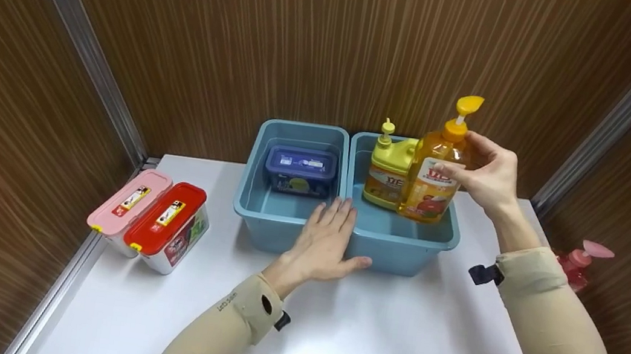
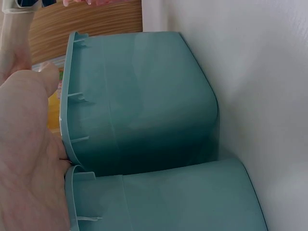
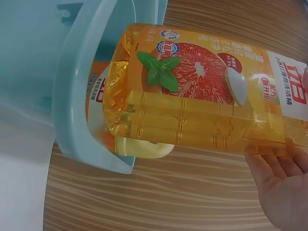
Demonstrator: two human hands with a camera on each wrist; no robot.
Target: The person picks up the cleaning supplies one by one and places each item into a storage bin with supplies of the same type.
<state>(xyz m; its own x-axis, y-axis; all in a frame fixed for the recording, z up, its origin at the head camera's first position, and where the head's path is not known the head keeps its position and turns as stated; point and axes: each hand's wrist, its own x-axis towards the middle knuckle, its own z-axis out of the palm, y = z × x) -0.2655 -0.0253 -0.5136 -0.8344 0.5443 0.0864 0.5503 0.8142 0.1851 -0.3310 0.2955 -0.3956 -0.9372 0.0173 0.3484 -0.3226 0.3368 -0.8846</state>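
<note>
My right hand (image 1: 490, 172) grips an orange pump bottle of dish soap (image 1: 434, 174) by its upper body, thumb on the label side. The bottle stands nearly upright over the right blue bin (image 1: 402, 255), its base at the bin's mouth. Inside that bin, a yellow jug-shaped pump bottle (image 1: 387, 171) is partly hidden behind it. My left hand (image 1: 322, 245) rests with straight fingers on the front rims where the two bins meet. In the left blue bin (image 1: 272, 229) sits a dark blue lidded box (image 1: 300, 170). The right wrist view shows the orange bottle (image 3: 192, 91) close up.
Two lidded containers, one pink (image 1: 129, 201) and one red (image 1: 169, 222), stand side by side on the white table (image 1: 379, 344) at the left. A pink-red pump bottle (image 1: 578, 263) is partly hidden behind the right arm. Wood-grain panels (image 1: 321, 43) enclose the table.
</note>
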